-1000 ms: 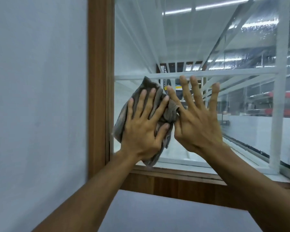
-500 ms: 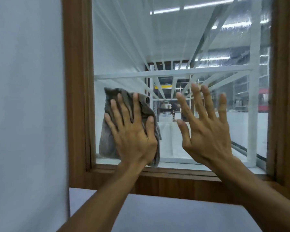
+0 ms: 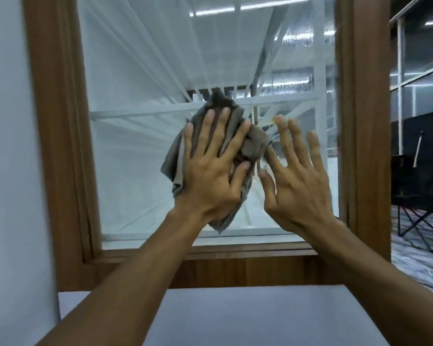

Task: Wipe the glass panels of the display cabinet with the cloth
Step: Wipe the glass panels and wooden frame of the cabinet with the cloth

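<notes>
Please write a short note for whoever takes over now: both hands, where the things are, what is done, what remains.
Left hand: flat, fingers straight, presses the cloth on the glass panel, near its middle.
Right hand: open, fingers spread, beside the cloth, holds nothing.
Done: wiping is under way; the wiped area cannot be told.
Left: wipe the rest of this panel up to the wooden frame.

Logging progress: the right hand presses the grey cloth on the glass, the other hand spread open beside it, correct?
No. The head view shows the left hand pressing the cloth on the glass; the right hand is the one spread open beside it.
</notes>
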{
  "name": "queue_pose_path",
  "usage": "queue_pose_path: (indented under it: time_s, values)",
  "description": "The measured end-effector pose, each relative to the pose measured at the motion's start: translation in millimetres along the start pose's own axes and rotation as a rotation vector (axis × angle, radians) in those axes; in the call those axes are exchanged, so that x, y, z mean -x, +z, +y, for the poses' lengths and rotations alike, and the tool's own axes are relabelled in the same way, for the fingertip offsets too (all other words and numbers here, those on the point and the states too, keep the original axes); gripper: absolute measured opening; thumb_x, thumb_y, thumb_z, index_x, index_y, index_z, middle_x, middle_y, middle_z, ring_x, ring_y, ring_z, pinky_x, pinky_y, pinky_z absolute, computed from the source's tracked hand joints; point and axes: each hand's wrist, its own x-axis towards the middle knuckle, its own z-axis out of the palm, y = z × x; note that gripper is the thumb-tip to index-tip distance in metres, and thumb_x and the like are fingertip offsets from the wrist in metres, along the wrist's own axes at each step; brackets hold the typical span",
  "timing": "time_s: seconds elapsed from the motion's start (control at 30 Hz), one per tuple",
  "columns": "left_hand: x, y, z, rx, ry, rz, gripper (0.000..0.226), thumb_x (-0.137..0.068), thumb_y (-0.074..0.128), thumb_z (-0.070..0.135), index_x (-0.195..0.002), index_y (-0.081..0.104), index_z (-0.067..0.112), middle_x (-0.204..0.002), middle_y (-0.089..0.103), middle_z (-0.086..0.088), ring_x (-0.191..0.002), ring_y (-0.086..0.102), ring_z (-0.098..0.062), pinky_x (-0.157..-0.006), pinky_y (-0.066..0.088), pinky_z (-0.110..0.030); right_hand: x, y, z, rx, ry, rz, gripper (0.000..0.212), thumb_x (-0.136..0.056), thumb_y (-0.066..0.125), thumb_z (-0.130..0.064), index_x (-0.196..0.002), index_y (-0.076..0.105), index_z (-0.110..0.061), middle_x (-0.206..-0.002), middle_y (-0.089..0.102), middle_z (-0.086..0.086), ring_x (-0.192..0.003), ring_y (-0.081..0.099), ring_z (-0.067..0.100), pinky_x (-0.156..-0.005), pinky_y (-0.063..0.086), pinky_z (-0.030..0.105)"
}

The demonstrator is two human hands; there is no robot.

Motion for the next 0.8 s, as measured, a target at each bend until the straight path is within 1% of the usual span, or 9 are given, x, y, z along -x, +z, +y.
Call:
queue_pose_path:
  time_s: [0.1,0.13,0.2,0.27,0.3,0.37,0.43,0.57,0.8]
  values:
    - [19,4,16,-0.025,-0.386,0.061,0.071,-0.104,0.035,0.048,-0.167,0.015,0.021,-0.175,0.004,-0.011,-0.162,-0.003,-0.03,-0.128,-0.003,-0.058,4,-11,21,0.051,-0.001,-0.04,0.065,-0.105,0.033,-0.04,-0.166,0.014,-0.025,-0.172,0.001,0.016,-0.16,0.001,0.033,-0.127,0.008,0.063]
    - [26,6,35,-0.021,-0.4,0.053,0.072,-0.105,0.033,0.048,-0.167,0.013,0.019,-0.175,0.002,-0.012,-0.162,-0.004,-0.032,-0.128,-0.003,-0.059,5,-14,27,0.074,-0.023,-0.056,0.066,-0.105,0.033,-0.042,-0.166,0.013,-0.026,-0.173,0.001,0.016,-0.16,0.001,0.033,-0.126,0.008,0.064]
    - [29,12,66,0.003,-0.175,-0.009,0.073,-0.104,0.036,0.048,-0.167,0.014,0.019,-0.175,0.003,-0.012,-0.162,-0.004,-0.032,-0.128,-0.002,-0.061,7,-22,37,0.109,-0.071,-0.063,0.067,-0.103,0.034,-0.041,-0.166,0.014,-0.024,-0.172,0.004,0.018,-0.16,0.002,0.034,-0.126,0.005,0.064]
    - [7,16,70,0.023,0.051,-0.043,0.072,-0.103,0.041,0.046,-0.166,0.02,0.021,-0.175,0.007,-0.009,-0.162,0.0,-0.031,-0.128,0.0,-0.061,8,-30,50,0.131,-0.048,-0.024,0.069,-0.1,0.035,-0.037,-0.165,0.02,-0.018,-0.171,0.006,0.022,-0.16,0.003,0.036,-0.127,0.002,0.061]
    - [-10,18,67,0.031,0.062,-0.018,0.071,-0.103,0.042,0.046,-0.166,0.022,0.022,-0.174,0.01,-0.009,-0.162,0.002,-0.031,-0.128,-0.001,-0.061,10,-35,59,0.155,-0.011,0.002,0.068,-0.101,0.036,-0.036,-0.164,0.02,-0.016,-0.171,0.006,0.023,-0.159,0.003,0.037,-0.127,0.0,0.06]
    - [-45,21,66,0.034,-0.084,0.05,0.07,-0.103,0.039,0.047,-0.166,0.022,0.023,-0.174,0.01,-0.01,-0.162,0.002,-0.031,-0.128,-0.003,-0.06,12,-41,78,0.166,0.059,0.047,0.068,-0.101,0.038,-0.031,-0.164,0.019,-0.013,-0.171,0.006,0.023,-0.159,0.003,0.038,-0.128,-0.002,0.058]
    - [-75,25,84,0.043,-0.17,0.066,0.071,-0.103,0.033,0.048,-0.167,0.017,0.022,-0.174,0.006,-0.012,-0.162,0.0,-0.032,-0.127,-0.004,-0.061,14,-43,90,0.063,0.09,0.078,0.067,-0.101,0.038,-0.024,-0.164,0.018,-0.009,-0.172,0.007,0.02,-0.159,0.003,0.037,-0.129,-0.001,0.054]
    - [-93,35,126,0.06,-0.089,0.059,0.069,-0.105,0.03,0.048,-0.167,0.015,0.02,-0.174,0.006,-0.014,-0.162,0.001,-0.033,-0.127,0.0,-0.062,17,-39,94,-0.127,0.114,0.144,0.063,-0.104,0.033,-0.019,-0.161,0.017,0.001,-0.171,0.014,0.019,-0.16,0.007,0.033,-0.13,0.008,0.053]
    - [-54,44,151,0.064,-0.042,0.036,0.067,-0.107,0.029,0.041,-0.167,0.012,0.017,-0.174,0.005,-0.013,-0.162,0.0,-0.032,-0.128,0.0,-0.06,36,-37,95,-0.181,0.141,0.138,0.059,-0.106,0.033,-0.018,-0.161,0.02,0.001,-0.17,0.017,0.018,-0.159,0.01,0.034,-0.126,0.018,0.06]
